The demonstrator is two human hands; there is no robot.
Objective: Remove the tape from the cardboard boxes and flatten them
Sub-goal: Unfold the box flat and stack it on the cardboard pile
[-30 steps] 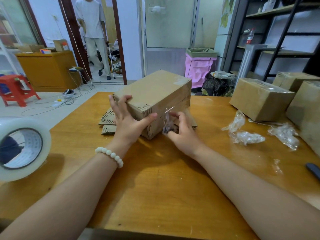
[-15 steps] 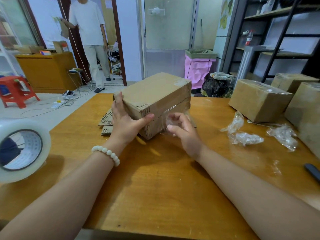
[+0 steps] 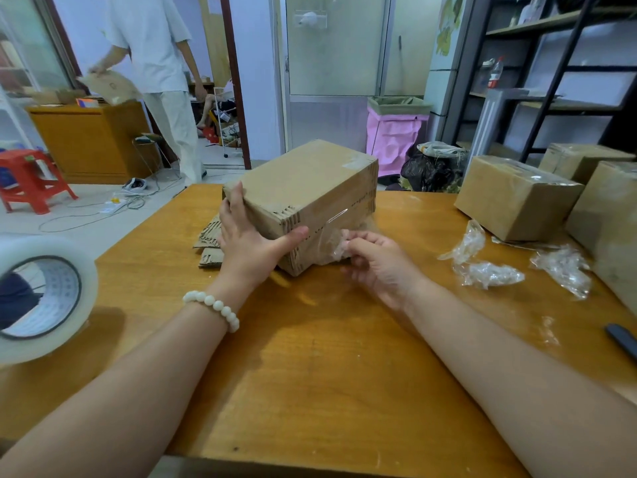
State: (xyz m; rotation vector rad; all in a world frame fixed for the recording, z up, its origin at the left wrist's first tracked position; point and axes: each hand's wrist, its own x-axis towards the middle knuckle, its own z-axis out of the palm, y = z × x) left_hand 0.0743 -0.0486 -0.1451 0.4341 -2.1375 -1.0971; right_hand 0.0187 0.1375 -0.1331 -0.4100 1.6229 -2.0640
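Box [image 3: 303,181] closed, tape [image 3: 330,233] partly peeled

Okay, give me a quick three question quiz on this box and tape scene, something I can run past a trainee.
1. True or false: the cardboard box that the left hand holds is already flattened.
2. What does the right hand pinch? A: scissors. B: clear tape coming off the box. C: a marker.
3. Fill the gap: the big tape roll stands on the person's ____ side.

Key: 1 false, the box still has its full shape. 2 B. 3 left.
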